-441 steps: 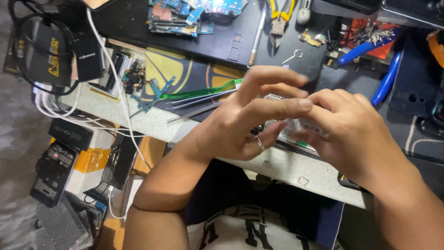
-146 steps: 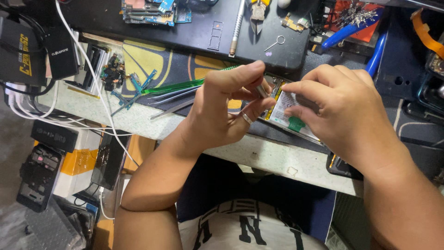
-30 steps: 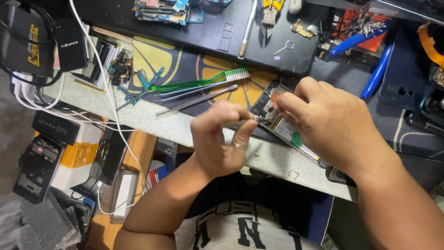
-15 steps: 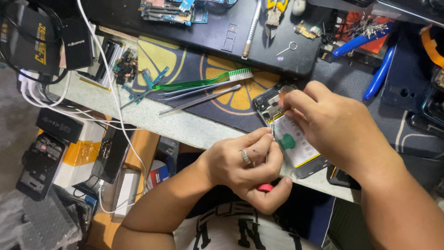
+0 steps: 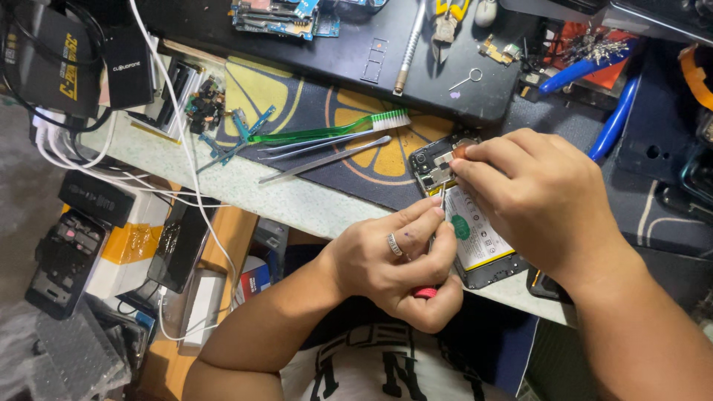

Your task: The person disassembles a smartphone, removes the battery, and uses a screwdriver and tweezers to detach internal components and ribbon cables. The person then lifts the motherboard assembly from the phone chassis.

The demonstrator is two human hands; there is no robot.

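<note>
Fingers of the left hand are pressed together around a small screwdriver with a red handle end showing under the palm, its thin shaft running up toward twelve o'clock to the opened phone. A second ago this hand hung closed just off the counter edge with no tool tip on the phone; half a second ago it had drawn in closer, and now the tip stands at the top part of the phone, just below the small metal plate there. That change suggests the work has moved from steadying the phone to driving or loosening a screw. Well to the nine o'clock side of the hands, a green toothbrush and a pair of tweezers lie untouched on the lemon-print mat, where they lay before. The phone itself lies back-open on the counter, at one o'clock from the left hand, its battery with a green dot facing up. On the right, the right hand has stayed on the phone throughout; its fingers pinch the upper edge, thumb and forefinger tips pressed at the metal plate, holding it still.
</note>
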